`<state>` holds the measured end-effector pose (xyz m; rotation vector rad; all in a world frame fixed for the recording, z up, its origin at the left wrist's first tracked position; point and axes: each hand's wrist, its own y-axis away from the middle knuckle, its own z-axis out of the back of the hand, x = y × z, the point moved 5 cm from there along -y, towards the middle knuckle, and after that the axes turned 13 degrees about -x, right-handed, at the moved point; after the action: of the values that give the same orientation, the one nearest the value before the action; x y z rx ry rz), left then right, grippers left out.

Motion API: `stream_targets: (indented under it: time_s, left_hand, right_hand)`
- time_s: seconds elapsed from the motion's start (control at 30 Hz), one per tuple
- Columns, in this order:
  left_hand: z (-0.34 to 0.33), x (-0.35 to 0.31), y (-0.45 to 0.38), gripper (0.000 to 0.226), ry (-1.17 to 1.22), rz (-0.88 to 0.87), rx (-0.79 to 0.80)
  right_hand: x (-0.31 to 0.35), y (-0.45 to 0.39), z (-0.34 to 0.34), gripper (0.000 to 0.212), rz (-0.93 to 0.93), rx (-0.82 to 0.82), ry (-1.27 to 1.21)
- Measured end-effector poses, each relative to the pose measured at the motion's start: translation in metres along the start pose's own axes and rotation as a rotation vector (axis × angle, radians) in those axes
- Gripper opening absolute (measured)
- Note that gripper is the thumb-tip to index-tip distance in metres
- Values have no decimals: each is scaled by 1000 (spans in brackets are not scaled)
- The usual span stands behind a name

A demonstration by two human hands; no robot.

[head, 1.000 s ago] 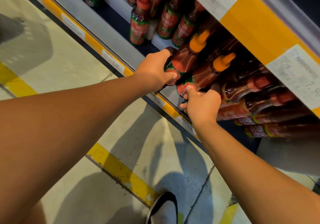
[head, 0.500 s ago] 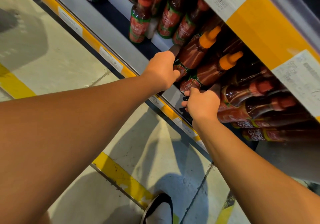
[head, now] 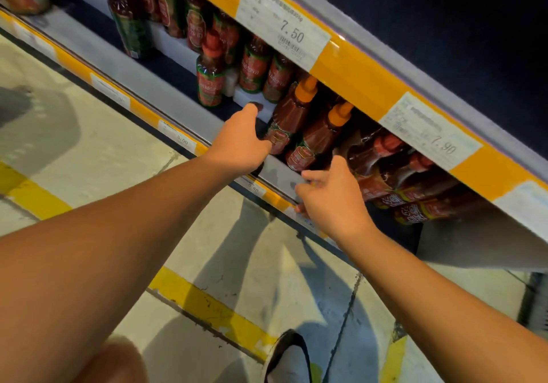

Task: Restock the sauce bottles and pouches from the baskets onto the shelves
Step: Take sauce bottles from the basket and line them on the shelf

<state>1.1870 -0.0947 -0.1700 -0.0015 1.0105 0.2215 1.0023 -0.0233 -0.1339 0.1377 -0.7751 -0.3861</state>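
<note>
Your left hand grips the lower body of the dark red plastic sauce bottle with the orange nozzle cap, fingers curled round its label end. It stands on the grey metal shelf, long axis tilting up and away to the right. Your right hand hangs just off the shelf lip, fingers loosely curled, holding nothing. The second orange-capped bottle lies just beyond its fingertips, so the right hand is nearer that one.
</note>
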Motion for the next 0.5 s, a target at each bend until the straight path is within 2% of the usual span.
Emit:
stream_targets:
  time_s: [0.03,0.07,0.17,0.3,0.4,0.5]
  left_hand:
    - [8,-1,8,58,-5,-4,7]
    - [15,-1,17,55,-7,5,17]
    - [32,-8,56,37,18,10,87]
    - [36,-59,114,20,97,-59,220]
    - [25,-121,155,13,131,-137,380]
    - [16,-192,195,11,148,-236,524]
  right_hand:
    - [0,10,8,60,20,37,48]
    - [1,21,19,68,36,71,101]
    - [2,59,66,49,76,105,198]
    - [1,116,147,56,12,104,327]
    - [-4,163,203,58,-86,35,222]
    - [-15,211,252,57,-195,-128,51]
